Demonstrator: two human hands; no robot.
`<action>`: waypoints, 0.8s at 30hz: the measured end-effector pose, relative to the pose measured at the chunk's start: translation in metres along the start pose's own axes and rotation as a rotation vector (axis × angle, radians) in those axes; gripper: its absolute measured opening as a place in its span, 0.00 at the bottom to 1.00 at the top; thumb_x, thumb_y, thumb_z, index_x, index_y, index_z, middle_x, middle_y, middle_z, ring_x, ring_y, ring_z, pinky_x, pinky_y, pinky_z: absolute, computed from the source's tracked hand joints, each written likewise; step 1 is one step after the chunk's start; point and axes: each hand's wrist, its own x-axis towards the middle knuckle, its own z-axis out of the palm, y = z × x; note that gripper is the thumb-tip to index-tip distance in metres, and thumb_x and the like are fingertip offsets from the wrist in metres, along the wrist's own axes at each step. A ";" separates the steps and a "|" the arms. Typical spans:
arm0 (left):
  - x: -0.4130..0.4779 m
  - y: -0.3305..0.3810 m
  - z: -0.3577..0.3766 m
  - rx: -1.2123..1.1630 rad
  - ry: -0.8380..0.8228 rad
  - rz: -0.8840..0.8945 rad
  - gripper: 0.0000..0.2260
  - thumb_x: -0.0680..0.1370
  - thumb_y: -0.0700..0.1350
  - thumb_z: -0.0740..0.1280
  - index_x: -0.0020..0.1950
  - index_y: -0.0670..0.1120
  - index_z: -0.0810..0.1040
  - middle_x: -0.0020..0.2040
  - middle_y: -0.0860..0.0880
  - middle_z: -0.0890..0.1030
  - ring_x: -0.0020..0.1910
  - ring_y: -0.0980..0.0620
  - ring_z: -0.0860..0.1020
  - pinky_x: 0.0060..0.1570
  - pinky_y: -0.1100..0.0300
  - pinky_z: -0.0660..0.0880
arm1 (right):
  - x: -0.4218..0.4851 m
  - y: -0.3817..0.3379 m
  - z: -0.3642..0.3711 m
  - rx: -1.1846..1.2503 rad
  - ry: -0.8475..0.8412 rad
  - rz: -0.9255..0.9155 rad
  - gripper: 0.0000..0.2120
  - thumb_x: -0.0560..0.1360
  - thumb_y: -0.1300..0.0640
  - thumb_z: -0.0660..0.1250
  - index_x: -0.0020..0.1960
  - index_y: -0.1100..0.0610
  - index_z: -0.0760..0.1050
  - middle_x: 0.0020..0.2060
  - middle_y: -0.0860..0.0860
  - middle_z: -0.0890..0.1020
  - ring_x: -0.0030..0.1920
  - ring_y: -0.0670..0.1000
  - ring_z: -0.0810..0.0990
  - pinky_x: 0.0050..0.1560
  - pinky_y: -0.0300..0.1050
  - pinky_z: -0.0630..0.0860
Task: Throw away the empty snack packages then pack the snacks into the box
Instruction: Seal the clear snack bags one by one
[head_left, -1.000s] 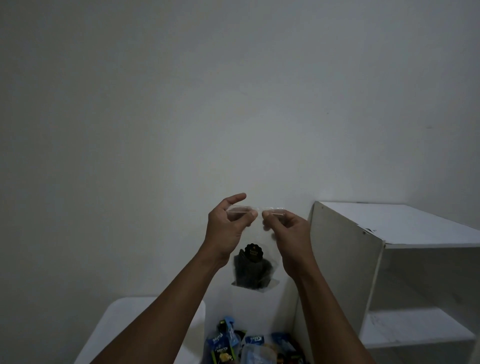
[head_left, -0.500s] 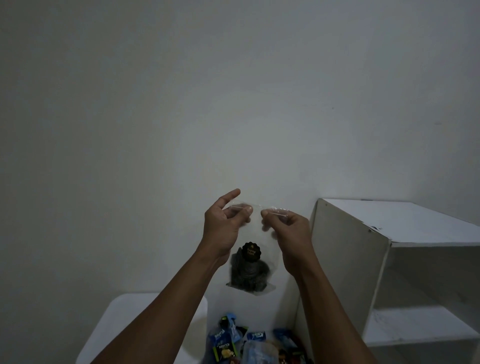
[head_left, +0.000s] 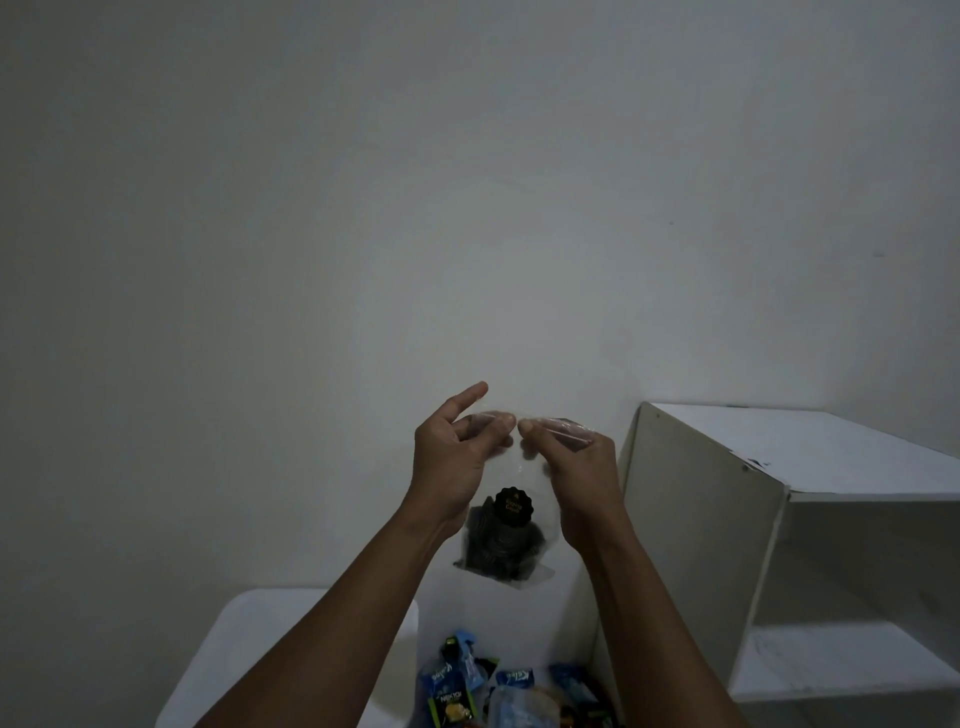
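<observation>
Pinching top edge of clear snack bag (head_left: 501, 540), left hand (head_left: 457, 462) and right hand (head_left: 576, 467) side by side, centre frame (dark contents hanging below).

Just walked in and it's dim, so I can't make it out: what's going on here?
A person holds a clear bag with dark contents up in front of the wall, pinching its top edge with the left hand and right hand. Blue snack packs lie below, beside a white shelf unit.
</observation>
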 end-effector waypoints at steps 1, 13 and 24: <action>-0.001 0.000 0.000 -0.037 0.017 -0.016 0.19 0.74 0.36 0.73 0.64 0.44 0.77 0.46 0.42 0.86 0.44 0.50 0.84 0.54 0.54 0.80 | 0.000 0.001 0.000 0.010 0.016 -0.003 0.05 0.74 0.62 0.74 0.46 0.64 0.84 0.32 0.50 0.83 0.33 0.42 0.79 0.33 0.29 0.72; -0.003 0.010 -0.002 0.107 -0.026 -0.072 0.11 0.84 0.43 0.59 0.48 0.41 0.78 0.43 0.48 0.81 0.41 0.51 0.78 0.47 0.50 0.77 | -0.002 -0.004 0.000 -0.031 -0.020 -0.030 0.05 0.73 0.60 0.75 0.47 0.62 0.85 0.33 0.51 0.84 0.34 0.44 0.81 0.34 0.31 0.74; -0.003 0.008 -0.002 0.127 -0.048 -0.025 0.05 0.80 0.43 0.67 0.48 0.42 0.80 0.41 0.47 0.80 0.40 0.51 0.79 0.48 0.48 0.80 | -0.001 -0.006 -0.002 -0.084 -0.059 -0.069 0.03 0.74 0.60 0.74 0.46 0.59 0.85 0.34 0.51 0.85 0.36 0.44 0.82 0.36 0.31 0.74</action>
